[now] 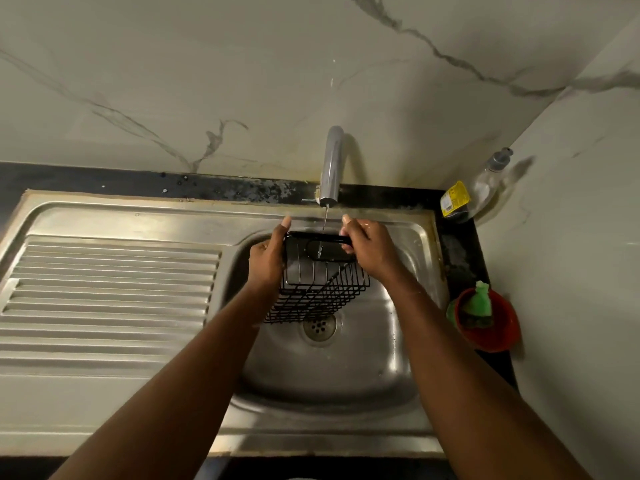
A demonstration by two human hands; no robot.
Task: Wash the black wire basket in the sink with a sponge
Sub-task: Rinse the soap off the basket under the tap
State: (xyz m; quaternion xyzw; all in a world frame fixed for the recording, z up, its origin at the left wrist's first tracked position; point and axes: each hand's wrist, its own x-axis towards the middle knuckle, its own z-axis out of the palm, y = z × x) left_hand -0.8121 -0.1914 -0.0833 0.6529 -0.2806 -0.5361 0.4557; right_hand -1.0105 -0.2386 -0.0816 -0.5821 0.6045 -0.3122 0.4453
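Black wire basket (318, 289), rectangular with a solid black back plate, is held over the round bowl of the stainless steel sink (381, 358). It sits near the bowl's far edge and appears lifted above the perforated drain (319, 327). The ribbed drainboard (110, 289) occupies the sink's left side.

The left hand (266, 261) grips the left end of the back plate, fingers curled round it. The right hand (367, 251) grips the right end of the top bar in the same way. Both hands are clamped on the basket; neither holds a sponge.

A thin stream of water (325, 220) falls from the curved grey tap (330, 168) at the sink's far edge and strikes the back plate between the two hands.

Step in hand, as judged: wetting or rinsing under the tap. No foam shows on the wires, so which of the two cannot be told.

The green sponge (483, 301) stands in a round red bowl (502, 327) on the dark table at the sink's right edge, well apart from both hands. A clear pump bottle (485, 188) stands in the table's far right corner.

If scrubbing comes next, the right hand must release the basket and reach the sponge. The left hand then supports the wet basket alone, which calls for a firm grasp.
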